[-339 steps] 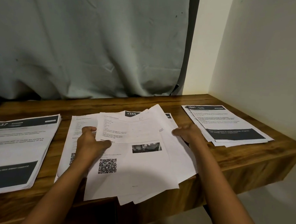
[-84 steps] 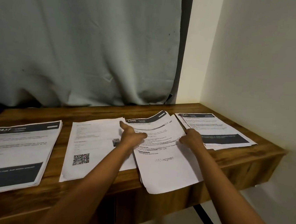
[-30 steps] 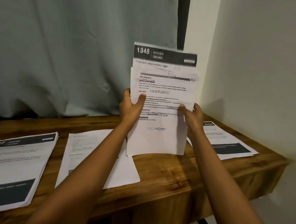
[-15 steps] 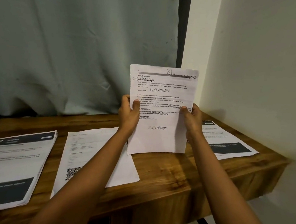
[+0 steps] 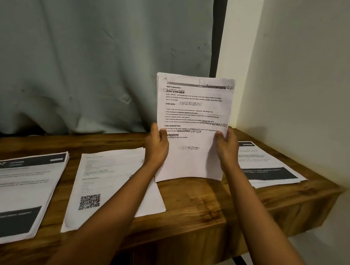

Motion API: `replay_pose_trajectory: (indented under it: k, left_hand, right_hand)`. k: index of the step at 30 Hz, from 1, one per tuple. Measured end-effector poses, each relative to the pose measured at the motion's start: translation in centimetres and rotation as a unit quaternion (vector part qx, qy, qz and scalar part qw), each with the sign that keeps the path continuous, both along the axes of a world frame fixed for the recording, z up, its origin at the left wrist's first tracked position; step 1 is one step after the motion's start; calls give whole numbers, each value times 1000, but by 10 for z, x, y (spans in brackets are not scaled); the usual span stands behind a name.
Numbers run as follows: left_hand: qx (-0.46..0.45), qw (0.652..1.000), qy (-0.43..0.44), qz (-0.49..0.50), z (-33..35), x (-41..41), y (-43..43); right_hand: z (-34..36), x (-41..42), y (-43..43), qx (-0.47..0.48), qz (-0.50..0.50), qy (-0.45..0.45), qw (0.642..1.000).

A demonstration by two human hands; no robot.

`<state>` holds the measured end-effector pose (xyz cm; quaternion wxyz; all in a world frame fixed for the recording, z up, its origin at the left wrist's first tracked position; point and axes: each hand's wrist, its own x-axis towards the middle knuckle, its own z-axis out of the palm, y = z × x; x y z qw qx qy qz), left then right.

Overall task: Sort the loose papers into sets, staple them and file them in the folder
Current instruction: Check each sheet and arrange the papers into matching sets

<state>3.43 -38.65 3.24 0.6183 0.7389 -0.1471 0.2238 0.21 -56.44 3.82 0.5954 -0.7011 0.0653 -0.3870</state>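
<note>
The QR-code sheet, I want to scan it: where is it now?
In the head view the QR-code sheet lies flat on the desk, left of centre, right of the 2437 stack, its right part behind the left forearm.

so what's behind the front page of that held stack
More sheets; their edges peek along the left side of the held stack, which the left hand and right hand grip. Their print is covered.
</note>
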Motion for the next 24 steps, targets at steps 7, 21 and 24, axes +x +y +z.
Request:
replay_pose_trajectory:
  k: [7,21,24]
  left_hand:
    - [49,991,119,-34,6,3,3]
    - [17,989,147,19,-40,20,15]
    - [33,988,149,31,-46,19,14]
  right_hand:
    - [12,1,-25,-55,-18,111,992]
    - [-51,-5,-26,-96,-27,312,945]
    - [-65,-4,-23,-111,-43,311,943]
